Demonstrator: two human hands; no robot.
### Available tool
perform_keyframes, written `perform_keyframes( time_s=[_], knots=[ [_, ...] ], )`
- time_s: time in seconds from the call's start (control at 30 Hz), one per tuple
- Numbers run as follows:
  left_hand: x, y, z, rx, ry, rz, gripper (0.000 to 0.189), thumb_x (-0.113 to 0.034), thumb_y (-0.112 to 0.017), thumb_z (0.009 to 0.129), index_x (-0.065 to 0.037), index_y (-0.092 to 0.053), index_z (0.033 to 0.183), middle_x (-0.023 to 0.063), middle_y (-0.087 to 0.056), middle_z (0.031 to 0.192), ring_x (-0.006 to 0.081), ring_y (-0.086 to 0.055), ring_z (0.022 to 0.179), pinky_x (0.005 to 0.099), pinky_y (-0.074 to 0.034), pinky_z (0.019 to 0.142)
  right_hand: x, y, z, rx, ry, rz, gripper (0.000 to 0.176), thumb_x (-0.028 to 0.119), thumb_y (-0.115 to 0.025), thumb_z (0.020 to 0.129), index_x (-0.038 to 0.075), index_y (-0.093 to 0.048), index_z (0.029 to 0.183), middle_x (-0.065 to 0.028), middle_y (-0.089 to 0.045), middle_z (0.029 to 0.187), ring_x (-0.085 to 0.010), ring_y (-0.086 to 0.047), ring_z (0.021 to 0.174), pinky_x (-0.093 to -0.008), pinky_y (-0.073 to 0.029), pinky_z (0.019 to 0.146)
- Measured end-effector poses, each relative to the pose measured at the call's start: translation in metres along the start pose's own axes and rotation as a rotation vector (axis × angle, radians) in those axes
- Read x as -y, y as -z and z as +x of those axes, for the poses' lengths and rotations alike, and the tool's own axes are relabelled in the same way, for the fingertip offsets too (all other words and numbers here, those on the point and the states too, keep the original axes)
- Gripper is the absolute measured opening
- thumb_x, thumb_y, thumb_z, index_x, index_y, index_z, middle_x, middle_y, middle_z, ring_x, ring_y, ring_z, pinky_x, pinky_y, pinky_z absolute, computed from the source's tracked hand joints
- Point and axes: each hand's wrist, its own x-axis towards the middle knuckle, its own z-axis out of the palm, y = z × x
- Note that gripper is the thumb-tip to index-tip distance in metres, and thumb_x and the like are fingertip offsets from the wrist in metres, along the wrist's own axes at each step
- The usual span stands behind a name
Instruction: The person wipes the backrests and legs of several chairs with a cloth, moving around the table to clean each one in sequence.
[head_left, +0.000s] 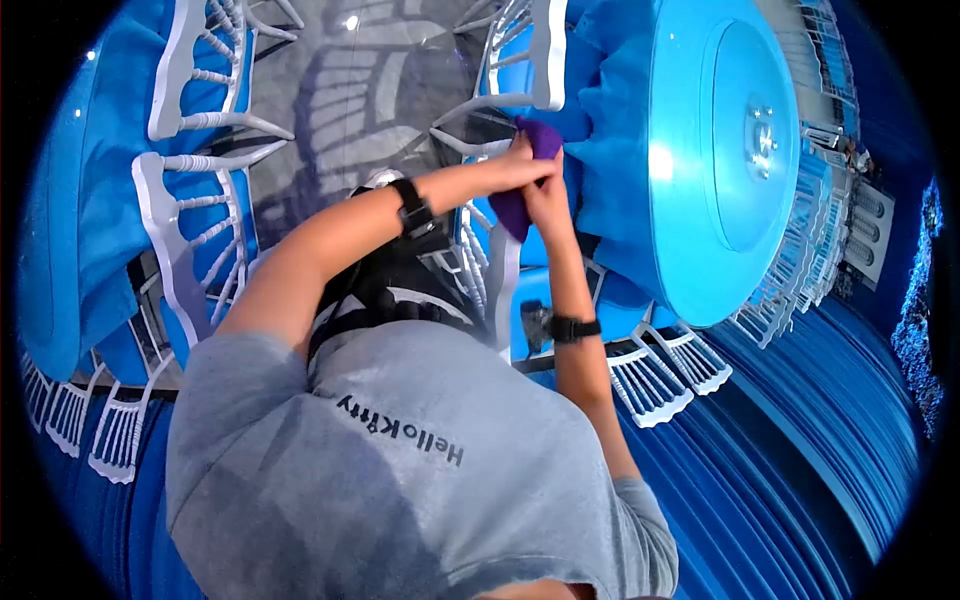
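A round disc (685, 215) tops the blue-covered table (618, 215), with pleated blue drapes (800, 430) and grey floor (285, 85) nearby

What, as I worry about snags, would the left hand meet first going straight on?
Likely the right hand, close against the left hand at the purple cloth; depth is unclear there.

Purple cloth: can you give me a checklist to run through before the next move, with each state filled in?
1. Left hand on the purple cloth: ok.
2. Right hand on the cloth: ok.
3. Cloth spread flat: not ok, bunched at the hands.
4. Cloth off the round blue tabletop: ok.
5. Cloth apart from the white chair: cannot tell.
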Motion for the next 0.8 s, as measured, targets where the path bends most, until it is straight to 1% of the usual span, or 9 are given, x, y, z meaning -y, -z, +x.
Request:
perform_keyframes(
  time_s=[0.1,0.17,0.3,0.4,0.43,0.53,0.57,0.7,0.8],
  knots=[
    [-0.032,0.008,-0.040,0.169,0.039,0.084,0.057,-0.026,-0.050,0.078,0.000,-0.030,0.125,0.0108,-0.041,0.119,0.0180,-0.040,0.109,0.0286,-0.033,0.091,0.019,-0.006,-0.025,-0.012,0.137,-0.541,0.066,0.003,-0.050,0.076,-0.013,-0.013,0.128,-0.0347,-0.017,0.132,-0.0429,-0.019,0.125,-0.0386,-0.020,0.102],
    [-0.051,0.017,-0.049,0.302,0.219,-0.178,0.059,-0.028,-0.049,0.081,-0.001,-0.028,0.128,0.0108,-0.042,0.119,0.0169,-0.040,0.110,0.0278,-0.032,0.092,0.028,-0.009,-0.024,0.005,0.088,-0.510,0.066,0.004,-0.051,0.075,-0.014,-0.014,0.127,-0.0359,-0.014,0.132,-0.0444,-0.014,0.126,-0.0394,-0.019,0.103],
    [-0.054,0.020,-0.034,0.304,0.341,-0.378,0.053,-0.035,-0.046,0.084,-0.004,-0.034,0.125,0.0091,-0.046,0.116,0.0156,-0.043,0.106,0.0267,-0.034,0.090,0.033,-0.012,-0.007,-0.021,0.127,-0.640,0.067,0.005,-0.052,0.074,-0.015,-0.016,0.126,-0.0368,-0.014,0.131,-0.0465,-0.012,0.125,-0.0402,-0.019,0.103],
    [-0.022,0.016,-0.007,0.266,0.338,-0.548,0.050,-0.049,-0.041,0.085,-0.009,-0.048,0.114,0.0048,-0.051,0.110,0.0136,-0.047,0.099,0.0271,-0.036,0.086,0.032,-0.006,0.011,-0.048,0.099,-0.565,0.073,0.009,-0.057,0.069,-0.015,-0.018,0.126,-0.0366,-0.016,0.130,-0.0460,-0.015,0.124,-0.0389,-0.019,0.103],
    [-0.038,0.014,-0.010,0.152,0.404,-0.547,0.053,-0.053,-0.037,0.085,-0.011,-0.048,0.115,0.0051,-0.053,0.108,0.0148,-0.049,0.097,0.0284,-0.038,0.085,0.031,-0.001,0.017,-0.019,0.060,-0.481,0.071,0.010,-0.056,0.068,-0.013,-0.022,0.126,-0.0324,-0.018,0.132,-0.0414,-0.017,0.126,-0.0375,-0.019,0.103],
    [-0.024,0.009,0.006,0.078,0.518,-0.752,0.064,-0.063,-0.030,0.082,-0.012,-0.047,0.117,0.0067,-0.055,0.105,0.0177,-0.051,0.097,0.0307,-0.040,0.083,0.027,0.012,0.033,0.015,-0.138,-0.055,0.063,0.012,-0.048,0.069,-0.006,-0.031,0.127,-0.0202,-0.020,0.138,-0.0293,-0.020,0.128,-0.0315,-0.018,0.104],
    [-0.005,0.006,0.018,0.059,0.540,-0.763,0.065,-0.064,-0.030,0.082,-0.011,-0.046,0.117,0.0075,-0.054,0.108,0.0178,-0.051,0.099,0.0315,-0.040,0.084,0.034,0.014,0.030,-0.003,-0.317,0.469,0.051,0.013,-0.040,0.081,-0.003,-0.031,0.128,-0.0138,-0.029,0.135,-0.0210,-0.031,0.123,-0.0283,-0.024,0.100],
    [0.021,-0.018,0.033,-0.252,0.417,-0.620,0.057,-0.055,-0.030,0.087,-0.008,-0.046,0.115,0.0084,-0.053,0.109,0.0174,-0.051,0.097,0.0304,-0.040,0.083,0.011,0.015,0.040,-0.042,-0.394,0.603,0.044,0.019,-0.038,0.089,-0.001,-0.034,0.127,-0.0118,-0.039,0.128,-0.0186,-0.038,0.116,-0.0270,-0.028,0.097],
    [0.009,-0.021,0.020,-0.280,0.393,-0.711,0.048,-0.046,-0.032,0.090,-0.006,-0.046,0.113,0.0081,-0.053,0.105,0.0156,-0.050,0.095,0.0297,-0.041,0.081,0.013,0.013,0.043,-0.046,-0.438,0.594,0.043,0.022,-0.038,0.090,-0.001,-0.036,0.126,-0.0116,-0.045,0.123,-0.0173,-0.043,0.110,-0.0258,-0.032,0.093]
  ],
)
